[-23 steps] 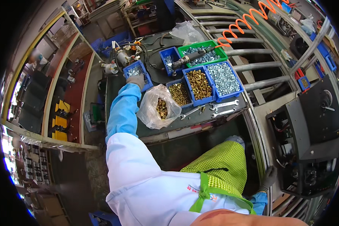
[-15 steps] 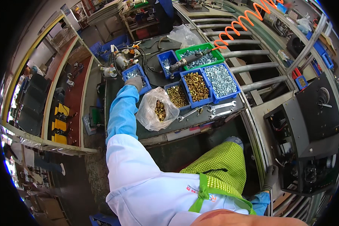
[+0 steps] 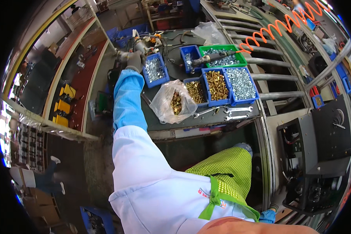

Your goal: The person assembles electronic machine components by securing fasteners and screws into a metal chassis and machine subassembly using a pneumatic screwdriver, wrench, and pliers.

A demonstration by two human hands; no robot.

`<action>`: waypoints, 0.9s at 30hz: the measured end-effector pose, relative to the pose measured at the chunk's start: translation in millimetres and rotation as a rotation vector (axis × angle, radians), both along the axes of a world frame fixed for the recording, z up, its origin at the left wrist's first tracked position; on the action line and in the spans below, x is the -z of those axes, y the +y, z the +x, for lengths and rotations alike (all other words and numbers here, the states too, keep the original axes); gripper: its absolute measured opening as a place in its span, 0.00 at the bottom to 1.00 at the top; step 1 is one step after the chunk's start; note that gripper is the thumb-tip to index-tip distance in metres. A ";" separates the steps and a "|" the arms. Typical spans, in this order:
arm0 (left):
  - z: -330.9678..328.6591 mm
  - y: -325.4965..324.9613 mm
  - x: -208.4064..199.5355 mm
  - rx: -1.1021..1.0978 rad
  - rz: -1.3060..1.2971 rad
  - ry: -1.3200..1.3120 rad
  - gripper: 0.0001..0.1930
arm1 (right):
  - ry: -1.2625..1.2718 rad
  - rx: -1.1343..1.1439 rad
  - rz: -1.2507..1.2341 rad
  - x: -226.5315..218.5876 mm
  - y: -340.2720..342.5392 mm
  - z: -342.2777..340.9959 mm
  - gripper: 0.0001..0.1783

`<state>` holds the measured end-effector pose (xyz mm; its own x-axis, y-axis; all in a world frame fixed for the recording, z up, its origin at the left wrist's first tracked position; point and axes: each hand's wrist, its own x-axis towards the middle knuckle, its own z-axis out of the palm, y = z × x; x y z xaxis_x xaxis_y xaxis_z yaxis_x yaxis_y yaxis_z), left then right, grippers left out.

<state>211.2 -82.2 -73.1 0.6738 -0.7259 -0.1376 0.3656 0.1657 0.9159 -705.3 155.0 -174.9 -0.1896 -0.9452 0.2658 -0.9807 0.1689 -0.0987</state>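
Note:
My left hand (image 3: pixel 134 61), in a grey glove and blue sleeve cover, reaches to the back left of the bench, beside metal cylindrical parts (image 3: pixel 139 46). Its fingers point away and are hidden, so a grip cannot be made out. Just right of it lies a blue bin (image 3: pixel 155 69) of small silvery fasteners. My right hand (image 3: pixel 277 198), also gloved, rests low at the right by the metal rail next to the black machine. Little more than its cuff is distinct. A clear plastic bag (image 3: pixel 163 102) of brass-coloured bolts sits nearer to me.
Bins of brass-coloured bolts (image 3: pixel 217 85) and silvery nuts (image 3: pixel 241 84) stand mid-bench, with wrenches (image 3: pixel 238 110) before them. A pneumatic tool (image 3: pixel 212 58) on an orange coiled hose lies across a green bin (image 3: pixel 240 57). Rollers (image 3: pixel 275 77) run along the right. A black machine (image 3: pixel 319 136) stands beyond.
My left hand has left the blue bin of small fasteners and moved up and left to the metal parts. My right hand has shifted slightly down by the rail. The view has turned a little.

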 end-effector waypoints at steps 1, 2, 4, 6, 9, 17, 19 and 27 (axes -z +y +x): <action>5.8 21.1 -11.6 -0.016 -0.110 0.112 0.04 | 0.001 -0.029 0.003 -7.9 1.0 7.2 0.19; 13.3 36.2 -19.5 -0.031 -0.224 0.220 0.03 | 0.000 -0.041 0.030 -14.6 -5.1 16.5 0.18; -3.9 47.4 -39.7 -0.050 -0.302 0.369 0.03 | 0.010 -0.036 0.051 -14.4 -8.7 12.6 0.18; -15.4 52.7 -47.4 -0.065 -0.378 0.515 0.04 | 0.096 -0.060 0.069 -3.1 -6.7 -1.5 0.17; -11.0 55.3 -47.8 0.204 -0.413 0.312 0.04 | 0.122 -0.173 -0.010 -5.8 -2.3 -0.3 0.16; -190.3 40.8 -99.8 0.366 -0.437 -1.333 0.07 | -0.047 -0.155 -0.067 -20.9 21.9 15.5 0.14; -269.9 32.6 -113.8 0.462 -0.752 -1.564 0.06 | -0.065 -0.115 -0.045 -33.8 23.3 28.1 0.15; -588.7 55.5 -30.6 1.803 -0.021 -0.170 0.13 | -0.069 -0.093 -0.092 -16.8 7.1 -8.1 0.22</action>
<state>-377.4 -26.7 -42.5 -0.8523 -0.5036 -0.1412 0.0029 -0.2746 0.9616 -713.4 162.1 -158.1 -0.1235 -0.9318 0.3412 -0.9820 0.0653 -0.1771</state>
